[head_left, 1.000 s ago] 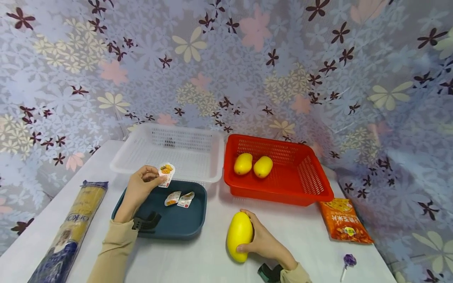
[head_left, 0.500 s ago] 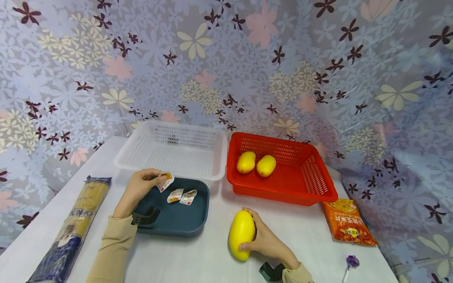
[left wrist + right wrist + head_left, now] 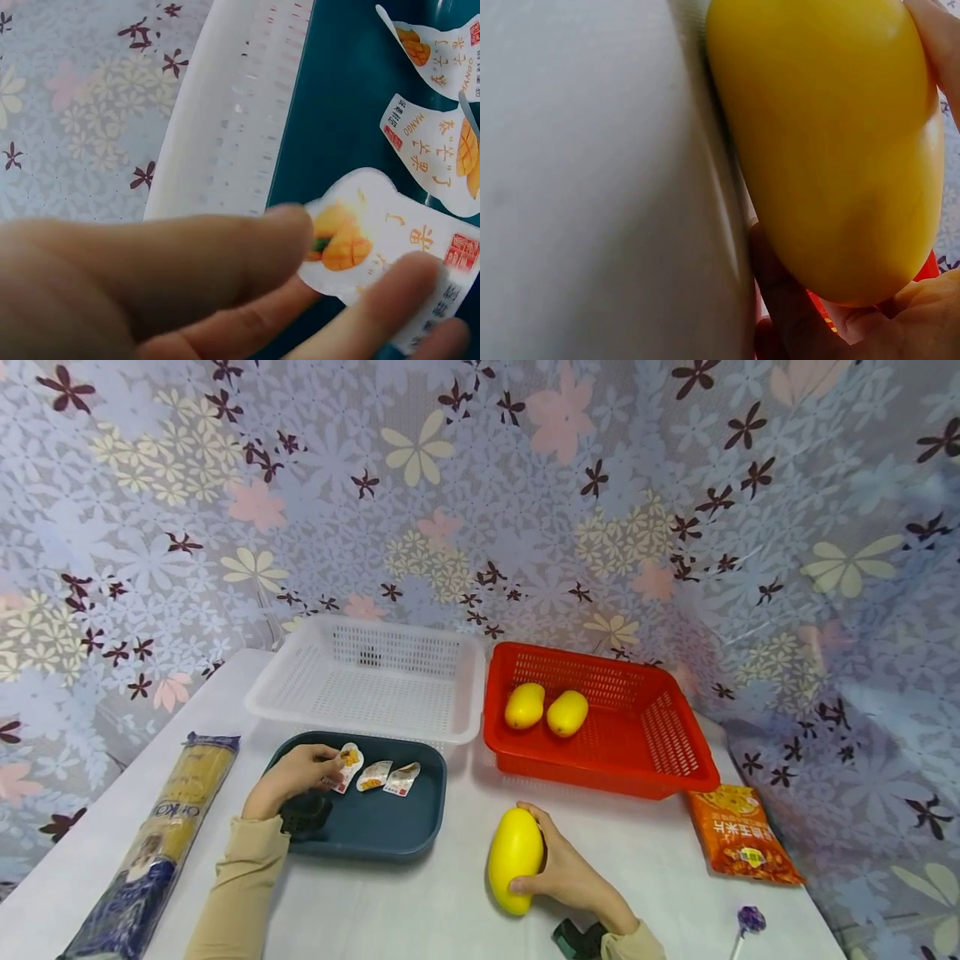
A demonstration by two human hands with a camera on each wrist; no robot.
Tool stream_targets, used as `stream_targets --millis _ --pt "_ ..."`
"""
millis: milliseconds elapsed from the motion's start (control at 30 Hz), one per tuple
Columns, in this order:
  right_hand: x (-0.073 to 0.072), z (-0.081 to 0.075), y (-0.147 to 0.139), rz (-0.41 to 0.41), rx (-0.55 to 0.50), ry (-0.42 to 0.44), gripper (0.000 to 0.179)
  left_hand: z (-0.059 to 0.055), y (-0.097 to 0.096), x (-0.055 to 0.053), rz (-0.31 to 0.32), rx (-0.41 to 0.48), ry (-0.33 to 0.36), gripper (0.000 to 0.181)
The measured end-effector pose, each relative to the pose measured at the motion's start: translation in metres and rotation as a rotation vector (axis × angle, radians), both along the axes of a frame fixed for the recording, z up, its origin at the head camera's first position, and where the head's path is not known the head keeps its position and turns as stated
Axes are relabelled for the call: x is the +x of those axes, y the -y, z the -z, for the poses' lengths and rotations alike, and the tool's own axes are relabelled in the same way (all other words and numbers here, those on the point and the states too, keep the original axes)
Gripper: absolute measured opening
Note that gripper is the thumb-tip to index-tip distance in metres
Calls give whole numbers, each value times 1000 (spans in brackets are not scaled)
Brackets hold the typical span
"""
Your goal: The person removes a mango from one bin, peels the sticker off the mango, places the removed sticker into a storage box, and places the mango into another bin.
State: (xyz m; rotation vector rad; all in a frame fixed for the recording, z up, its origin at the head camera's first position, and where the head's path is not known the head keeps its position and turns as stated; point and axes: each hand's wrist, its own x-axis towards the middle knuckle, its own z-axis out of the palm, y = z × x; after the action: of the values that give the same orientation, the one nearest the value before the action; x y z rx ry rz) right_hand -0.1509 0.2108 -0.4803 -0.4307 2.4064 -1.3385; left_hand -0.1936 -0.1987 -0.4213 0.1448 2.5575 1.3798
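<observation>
Over the dark teal tray, my left hand pinches the edge of a white mango label printed with orange fruit and writing. In the left wrist view the thumb overlaps that label's edge, with fingers beneath and across it. Two similar curled labels lie beside it in the tray. My right hand grips a smooth yellow mango that rests on the white table. In the right wrist view the thumb and fingers wrap the mango's sides and lower end.
A white perforated basket stands behind the tray. To its right a red basket holds two yellow mangoes. A long pasta packet lies on the left. An orange snack bag and a purple lollipop lie on the right.
My left hand has lowered the label into the tray, nearer the other two labels. The right hand keeps its grip on the mango. The whole view has shifted slightly.
</observation>
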Motion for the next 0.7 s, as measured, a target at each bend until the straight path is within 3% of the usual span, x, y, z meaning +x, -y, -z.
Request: stream_targets --millis 333,467,700 --pt "1 0 0 -6 -11 31 107 4 -3 -1 -66 -43 99 46" --pt "2 -1 0 -4 -15 40 107 6 -4 -2 -88 -75 94 46" --pt "0 -1 2 -3 -13 51 107 6 -4 -5 -82 -215 82 52"
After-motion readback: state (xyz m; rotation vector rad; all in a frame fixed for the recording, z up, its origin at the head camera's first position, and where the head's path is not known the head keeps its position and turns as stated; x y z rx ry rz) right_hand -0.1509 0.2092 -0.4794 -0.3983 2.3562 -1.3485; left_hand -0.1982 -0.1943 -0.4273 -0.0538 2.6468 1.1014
